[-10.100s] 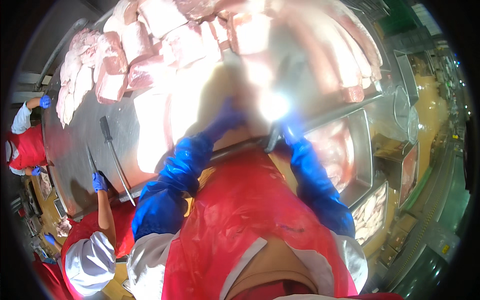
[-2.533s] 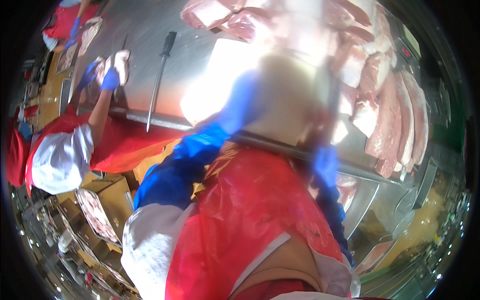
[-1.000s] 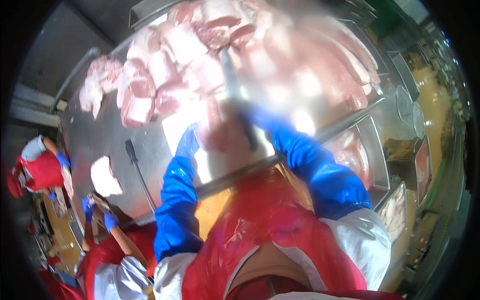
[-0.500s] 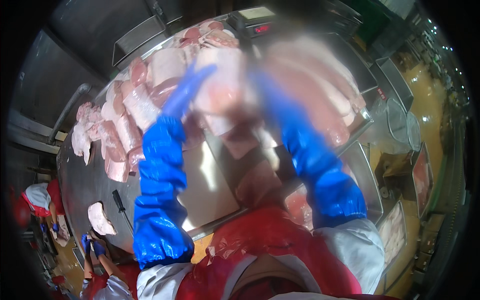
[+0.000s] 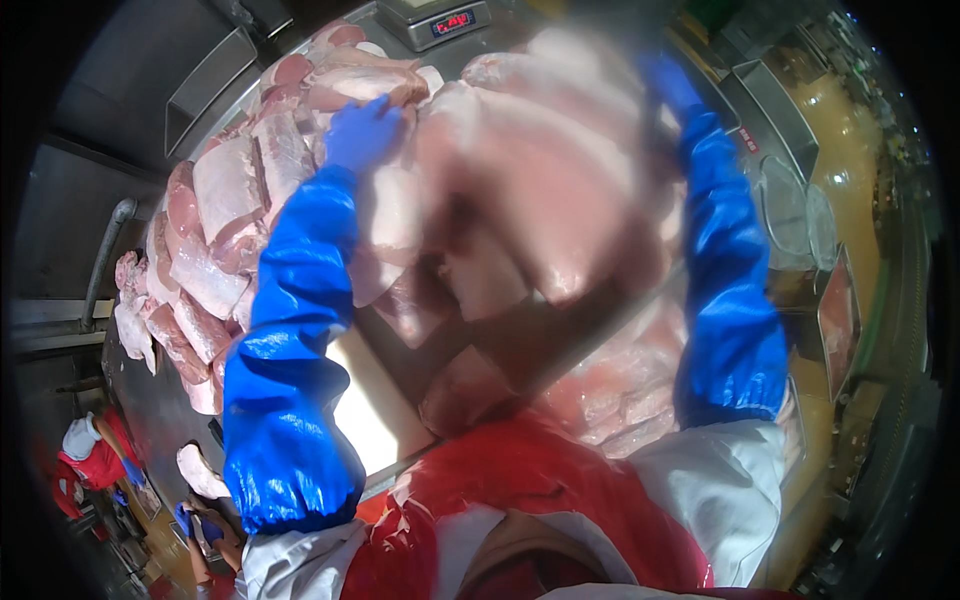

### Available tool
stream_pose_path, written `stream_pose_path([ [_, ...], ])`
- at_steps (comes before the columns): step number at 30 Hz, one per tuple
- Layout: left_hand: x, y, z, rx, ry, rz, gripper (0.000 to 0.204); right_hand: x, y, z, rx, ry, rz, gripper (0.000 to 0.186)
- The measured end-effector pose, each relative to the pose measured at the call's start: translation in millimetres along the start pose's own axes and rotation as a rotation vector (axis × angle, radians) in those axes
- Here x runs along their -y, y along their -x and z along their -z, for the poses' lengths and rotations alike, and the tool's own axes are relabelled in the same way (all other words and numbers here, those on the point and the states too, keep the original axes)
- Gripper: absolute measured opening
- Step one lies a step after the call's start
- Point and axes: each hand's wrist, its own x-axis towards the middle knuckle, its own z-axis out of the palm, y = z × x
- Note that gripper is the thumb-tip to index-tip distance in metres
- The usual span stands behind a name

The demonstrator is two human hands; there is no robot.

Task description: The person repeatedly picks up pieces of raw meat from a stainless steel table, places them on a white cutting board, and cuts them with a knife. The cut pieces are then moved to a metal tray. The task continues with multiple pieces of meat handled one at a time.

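Note:
My blue-gloved left hand (image 5: 362,138) rests at the near edge of the heaped pork pieces (image 5: 372,82), its fingers stretched toward them. At the far right side of a large pale-pink slab of pork (image 5: 520,150) is my right hand (image 5: 668,84), also gloved in blue. It is smeared, so its fingers and any grip cannot be made out. The slab lies between my two arms and is partly blurred. Close to my left forearm lies a skin-on pork piece (image 5: 392,210). A white cutting board (image 5: 375,400) shows beside my left sleeve.
A scale (image 5: 435,22) with a red display stands at the far edge. Pork fills a tray (image 5: 600,400) before my right side. Metal pans (image 5: 775,115) and a clear plastic tub (image 5: 785,210) are at the right. Co-workers (image 5: 95,450) work at the lower left.
My hands have moved apart: the left onto the heap, the right outward and away to the slab's far side. My view has shifted, and the scale sits further left.

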Motion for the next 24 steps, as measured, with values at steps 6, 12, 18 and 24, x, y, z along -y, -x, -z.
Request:
stream_pose_path([
  [6, -115, 72, -60, -0.090, 1.325, -0.060, 0.037, 6, 33, -11, 0.094, -0.228, -0.383, 0.036],
  [12, -203, 87, -112, 0.238, 1.995, 0.182, 0.048, 13, 64, 5, 0.131, -0.162, -0.094, 0.026],
  [18, -219, -4, -93, 0.502, 2.592, 0.104, 0.054, 32, 104, -47, 0.030, -0.311, -0.209, 0.025],
  [24, -116, 7, -135, 0.392, 2.219, -0.018, 0.047, 14, 115, -137, 0.243, -0.592, -0.104, 0.030],
])
